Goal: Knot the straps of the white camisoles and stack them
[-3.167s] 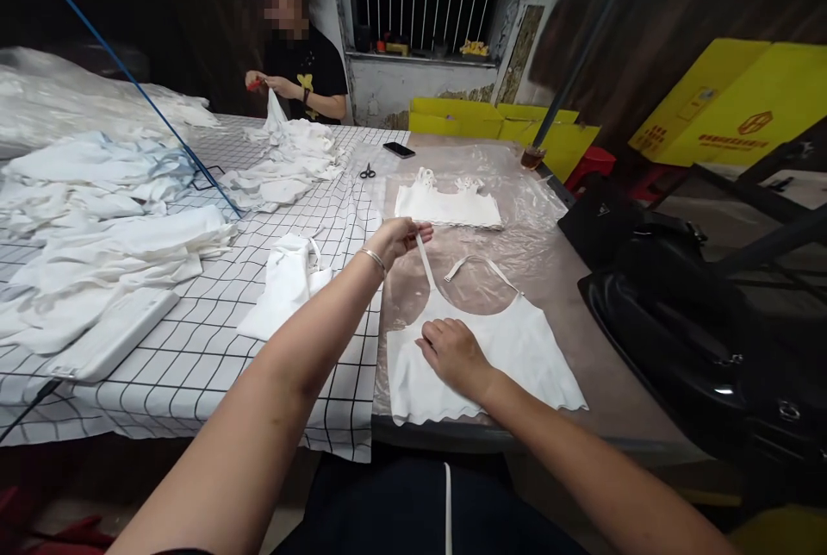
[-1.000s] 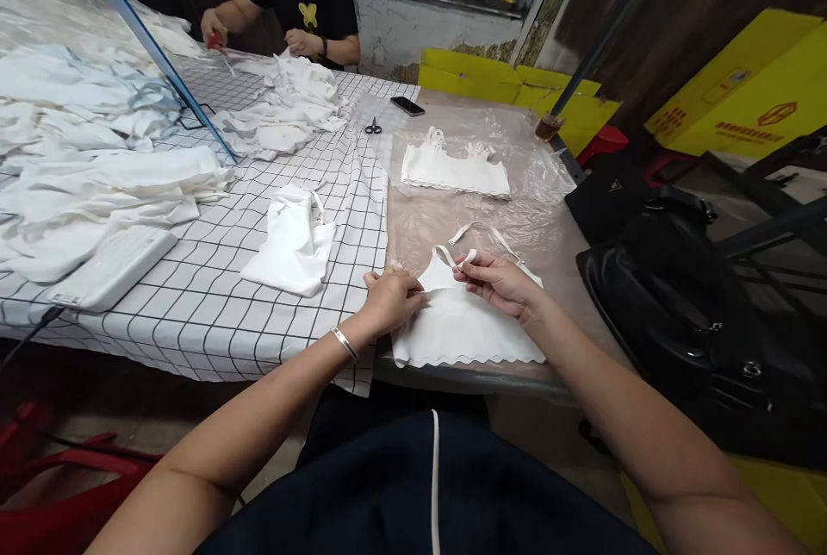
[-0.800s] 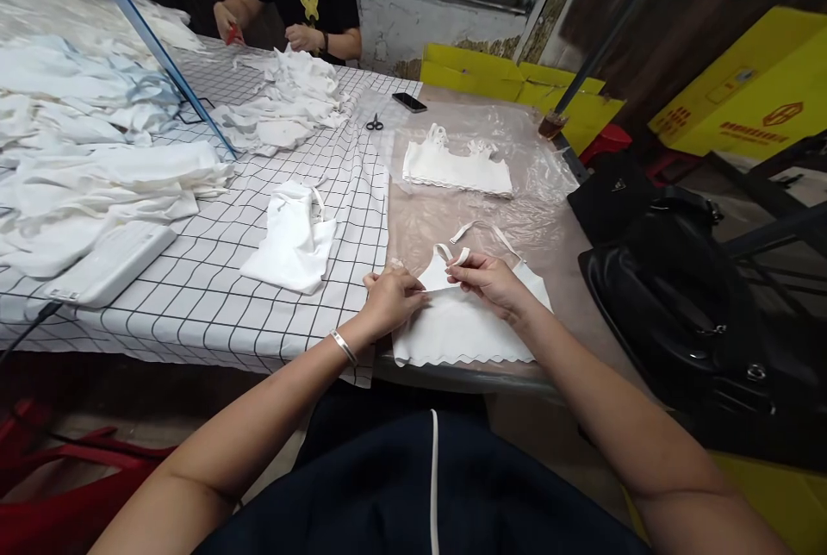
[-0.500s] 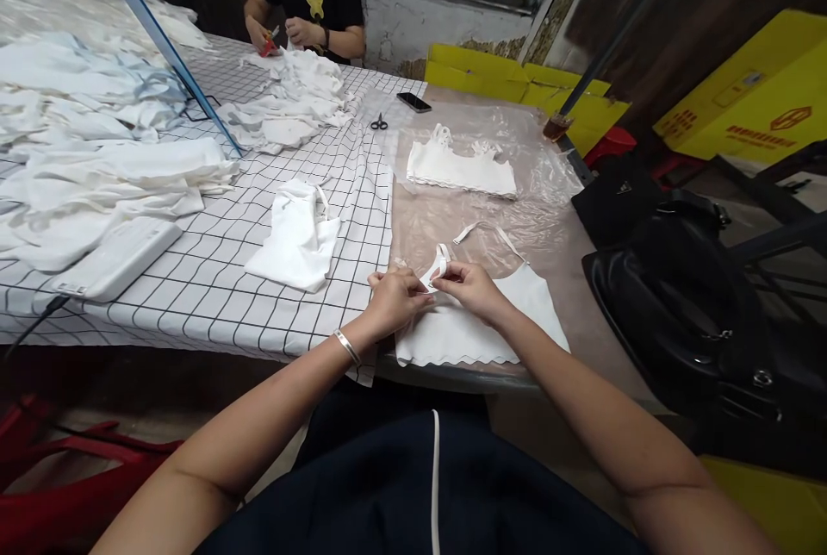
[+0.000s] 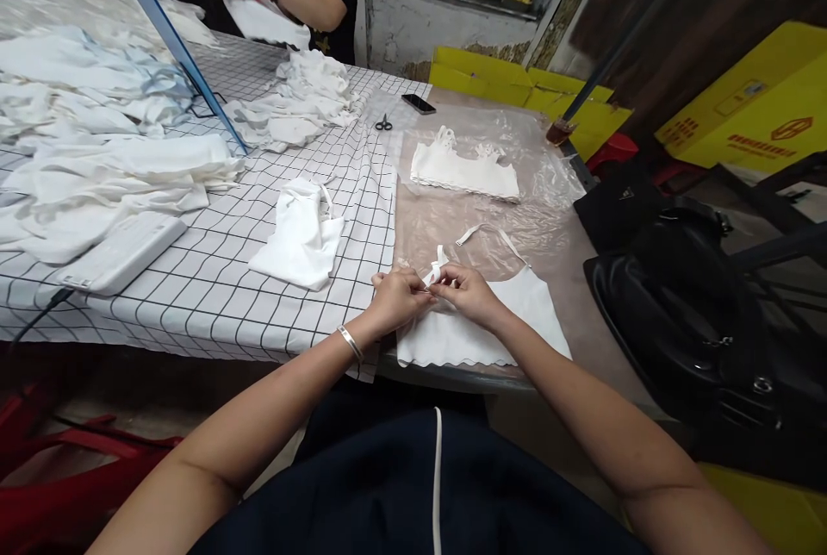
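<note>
A white strappy top point(image 5: 517, 314) with a scalloped hem lies flat on clear plastic sheet at the table's near edge. My left hand point(image 5: 395, 300), with a bangle on the wrist, and my right hand point(image 5: 470, 291) meet over its left shoulder. Both pinch the folded left strap point(image 5: 438, 265) between their fingertips. The top's right strap point(image 5: 486, 233) lies loose on the plastic beyond my hands.
A folded white top point(image 5: 298, 236) lies on the checked cloth to the left, and a stack of tops point(image 5: 463, 171) further back. Scissors point(image 5: 383, 121), a phone point(image 5: 418, 103) and a cup point(image 5: 557, 132) sit beyond. A black bag point(image 5: 698, 296) fills the right. A person across the table handles white cloth point(image 5: 264, 21).
My left hand came back from stretching the strap out, and my right hand left the top's body. Both now pinch the folded left strap. The person opposite lifted a white piece.
</note>
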